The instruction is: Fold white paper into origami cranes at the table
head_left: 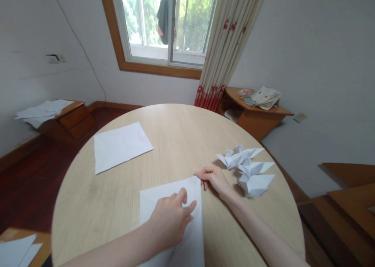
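Left hand (170, 220) palm down on a white paper sheet (191, 235), fingers slightly spread, unclenched, near the table's 6 o'clock edge. Right hand (213, 179) loosely curled, fingertips at the sheet's 1 o'clock corner; pinch or mere touch not distinguishable. Sheet lying flat, partly under the left hand, at 6 o'clock on a round light-wood table (88, 189). At 3 o'clock from the right hand, just beside it, a heap of folded white paper figures (254, 185). At 11 o'clock from the sheet, well apart, a second flat paper sheet (121, 146). Beyond the table: window (164, 25) at 12 o'clock, red-flowered curtain (225, 44) at 1 o'clock, wooden side table (263, 116) bearing folded cloth (265, 97) at 2 o'clock, wooden cabinet (77, 120) bearing loose papers (43, 111) at 10 o'clock.
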Tool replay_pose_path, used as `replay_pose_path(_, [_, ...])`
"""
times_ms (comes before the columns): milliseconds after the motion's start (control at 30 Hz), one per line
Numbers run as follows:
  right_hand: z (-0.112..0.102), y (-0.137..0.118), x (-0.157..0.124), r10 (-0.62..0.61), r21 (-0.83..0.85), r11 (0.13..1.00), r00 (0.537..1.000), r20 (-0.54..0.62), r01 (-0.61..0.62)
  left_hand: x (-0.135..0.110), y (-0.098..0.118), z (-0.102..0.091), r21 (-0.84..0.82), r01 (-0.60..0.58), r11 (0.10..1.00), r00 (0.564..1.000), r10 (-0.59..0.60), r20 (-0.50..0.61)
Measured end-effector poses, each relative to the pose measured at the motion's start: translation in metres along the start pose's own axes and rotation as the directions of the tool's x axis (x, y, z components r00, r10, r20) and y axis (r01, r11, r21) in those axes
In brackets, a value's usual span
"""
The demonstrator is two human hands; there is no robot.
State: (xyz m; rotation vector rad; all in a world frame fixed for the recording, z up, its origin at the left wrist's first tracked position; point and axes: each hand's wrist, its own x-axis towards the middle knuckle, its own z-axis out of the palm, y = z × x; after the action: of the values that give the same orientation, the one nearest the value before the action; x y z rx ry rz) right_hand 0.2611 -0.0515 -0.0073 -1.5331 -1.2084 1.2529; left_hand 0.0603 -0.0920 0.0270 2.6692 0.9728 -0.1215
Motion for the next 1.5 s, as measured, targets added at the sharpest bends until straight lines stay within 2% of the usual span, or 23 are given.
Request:
replay_pose_path(233, [-0.001,0.005,0.004,-0.049,-0.03,0.998,0.999,-0.007,0.049,0.0,0.0,0.0,0.004,0.007,1.0,1.0,-0.007,0.005])
replay_pose_path(500, [-0.012,0.003,-0.001,-0.037,-0.154,0.987,0.995,0.095,0.052,0.0,0.0,0.001,-0.002,0.007,1.0,1.0,-0.007,0.003])
replay_pose_path(633, [-0.01,0.006,-0.003,-0.063,-0.258,0.964,0.997,0.033,0.07,0.001,0.0,0.001,-0.003,0.016,1.0,1.0,-0.016,0.009])
replay_pose_path(800, [-0.002,0.004,-0.012,-0.206,-0.403,0.903,0.974,-0.098,0.151,0.0,-0.001,0.003,0.0,0.004,1.0,1.0,-0.004,-0.007])
replay_pose_path(867, [-0.001,0.0,-0.02,-0.302,-0.459,0.863,0.944,-0.13,0.213,0.0,-0.001,0.003,-0.005,0.003,1.0,1.0,-0.003,-0.008])
replay_pose_path(900, [-0.001,-0.001,-0.025,-0.418,-0.529,0.795,0.9,-0.122,0.298,0.0,-0.001,0.003,-0.006,0.002,1.0,1.0,-0.002,-0.009])
replay_pose_path(967, [-0.001,-0.002,-0.036,-0.579,-0.627,0.645,0.815,-0.028,0.437,-0.001,-0.001,0.003,-0.008,-0.001,1.0,1.0,0.001,-0.009])
replay_pose_path(1067, [-0.002,0.004,-0.054,-0.661,-0.701,0.466,0.739,0.13,0.54,-0.001,-0.002,0.002,-0.011,-0.006,1.0,1.0,0.006,-0.014])
replay_pose_path(1200, [0.0,0.019,-0.073,-0.636,-0.766,0.339,0.733,0.241,0.546,-0.001,-0.002,0.003,-0.012,-0.011,1.0,1.0,0.01,-0.027])
replay_pose_path(1333, [0.002,0.029,-0.08,-0.619,-0.812,0.26,0.736,0.275,0.522,-0.001,-0.002,0.004,-0.006,-0.007,1.0,1.0,0.007,-0.03])
replay_pose_path(1500, [0.003,0.03,-0.08,-0.631,-0.836,0.181,0.713,0.306,0.519,-0.001,-0.001,0.002,-0.01,-0.006,1.0,1.0,0.006,-0.021])
